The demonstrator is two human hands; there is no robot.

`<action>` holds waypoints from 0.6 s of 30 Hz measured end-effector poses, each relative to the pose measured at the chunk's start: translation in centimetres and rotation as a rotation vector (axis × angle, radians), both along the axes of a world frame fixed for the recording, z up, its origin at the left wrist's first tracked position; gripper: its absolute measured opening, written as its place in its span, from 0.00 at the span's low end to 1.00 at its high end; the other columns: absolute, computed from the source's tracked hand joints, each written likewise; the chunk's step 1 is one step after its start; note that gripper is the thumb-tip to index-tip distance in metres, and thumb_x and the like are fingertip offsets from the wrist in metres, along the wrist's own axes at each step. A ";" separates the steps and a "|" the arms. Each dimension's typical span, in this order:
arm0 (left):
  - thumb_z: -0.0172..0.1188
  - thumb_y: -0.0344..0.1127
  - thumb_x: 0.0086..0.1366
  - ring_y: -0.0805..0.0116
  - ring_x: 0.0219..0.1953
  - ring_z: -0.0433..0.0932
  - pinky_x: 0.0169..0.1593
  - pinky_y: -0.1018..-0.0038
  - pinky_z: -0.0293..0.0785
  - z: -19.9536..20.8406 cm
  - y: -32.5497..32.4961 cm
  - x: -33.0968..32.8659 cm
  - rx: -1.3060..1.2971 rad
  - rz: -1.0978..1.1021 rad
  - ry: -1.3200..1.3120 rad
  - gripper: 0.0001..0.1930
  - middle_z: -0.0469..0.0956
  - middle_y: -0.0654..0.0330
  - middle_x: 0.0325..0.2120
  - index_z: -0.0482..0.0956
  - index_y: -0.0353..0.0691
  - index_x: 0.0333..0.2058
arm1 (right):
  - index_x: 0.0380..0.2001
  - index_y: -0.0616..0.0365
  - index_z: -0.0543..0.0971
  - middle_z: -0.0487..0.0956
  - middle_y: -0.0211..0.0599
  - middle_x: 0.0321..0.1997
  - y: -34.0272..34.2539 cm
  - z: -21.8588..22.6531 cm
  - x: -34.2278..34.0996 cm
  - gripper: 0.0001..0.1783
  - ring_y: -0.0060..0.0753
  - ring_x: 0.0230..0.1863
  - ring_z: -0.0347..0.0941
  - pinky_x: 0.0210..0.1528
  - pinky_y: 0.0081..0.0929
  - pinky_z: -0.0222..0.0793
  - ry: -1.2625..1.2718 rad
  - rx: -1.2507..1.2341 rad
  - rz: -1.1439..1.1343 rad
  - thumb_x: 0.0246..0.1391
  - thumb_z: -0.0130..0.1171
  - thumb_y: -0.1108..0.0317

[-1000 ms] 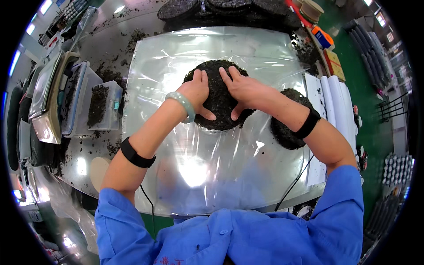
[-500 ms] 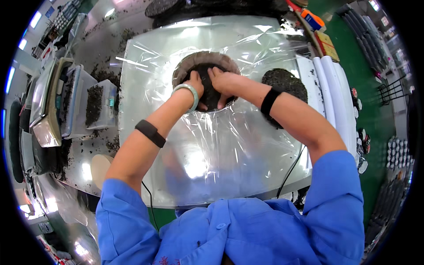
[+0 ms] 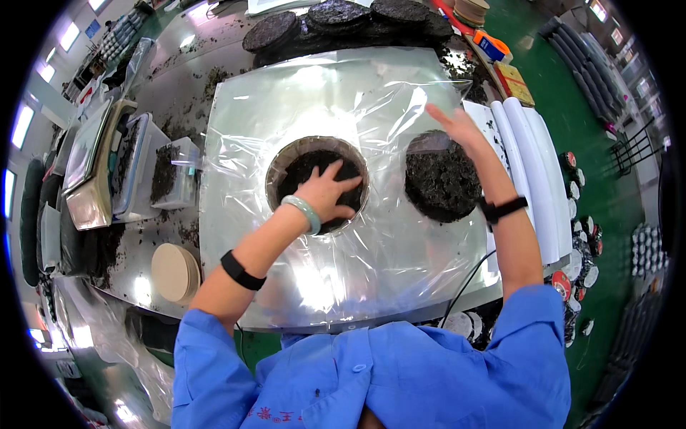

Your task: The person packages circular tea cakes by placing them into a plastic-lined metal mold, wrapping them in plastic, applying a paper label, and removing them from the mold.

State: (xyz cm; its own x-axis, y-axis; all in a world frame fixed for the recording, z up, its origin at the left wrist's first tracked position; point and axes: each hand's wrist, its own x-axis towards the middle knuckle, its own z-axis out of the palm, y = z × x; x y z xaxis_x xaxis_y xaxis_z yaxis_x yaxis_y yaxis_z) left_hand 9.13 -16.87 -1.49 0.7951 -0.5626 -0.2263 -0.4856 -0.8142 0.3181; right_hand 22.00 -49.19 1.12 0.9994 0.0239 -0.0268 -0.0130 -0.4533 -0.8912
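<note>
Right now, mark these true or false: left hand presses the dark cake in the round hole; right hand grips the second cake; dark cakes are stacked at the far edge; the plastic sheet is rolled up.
1. Left hand presses the dark cake in the round hole: true.
2. Right hand grips the second cake: false, it is open above that cake's far edge.
3. Stacked cakes at far edge: true.
4. Plastic sheet rolled up: false, it lies spread flat.

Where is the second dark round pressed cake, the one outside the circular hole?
In the head view, the dark round pressed cake lies on the clear plastic sheet, right of the circular hole, beneath the right hand.
</note>
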 end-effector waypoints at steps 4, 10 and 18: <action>0.69 0.46 0.54 0.43 0.62 0.68 0.70 0.44 0.52 0.1 -0.1 0.3 0.039 0.005 0.064 0.44 0.56 0.38 0.67 0.59 0.61 0.69 | 0.36 0.63 0.83 0.83 0.40 0.27 5.9 -1.5 4.9 0.23 0.25 0.28 0.78 0.36 0.27 0.71 -0.131 0.122 0.185 0.51 0.67 0.51; 0.69 0.48 0.55 0.41 0.61 0.68 0.70 0.52 0.57 0.5 0.1 -0.8 0.029 0.008 0.021 0.40 0.58 0.42 0.67 0.62 0.61 0.67 | 0.35 0.63 0.83 0.84 0.51 0.34 -2.5 -2.3 12.3 0.29 0.49 0.38 0.81 0.43 0.42 0.73 -0.310 -0.308 -0.380 0.51 0.64 0.42; 0.58 0.37 0.67 0.48 0.68 0.60 0.69 0.62 0.56 2.6 6.4 -1.3 -0.331 0.423 -0.442 0.25 0.66 0.48 0.64 0.70 0.43 0.62 | 0.49 0.69 0.76 0.80 0.52 0.47 -11.1 -7.2 -5.1 0.40 0.43 0.49 0.79 0.54 0.38 0.73 0.284 -0.490 -0.044 0.46 0.72 0.43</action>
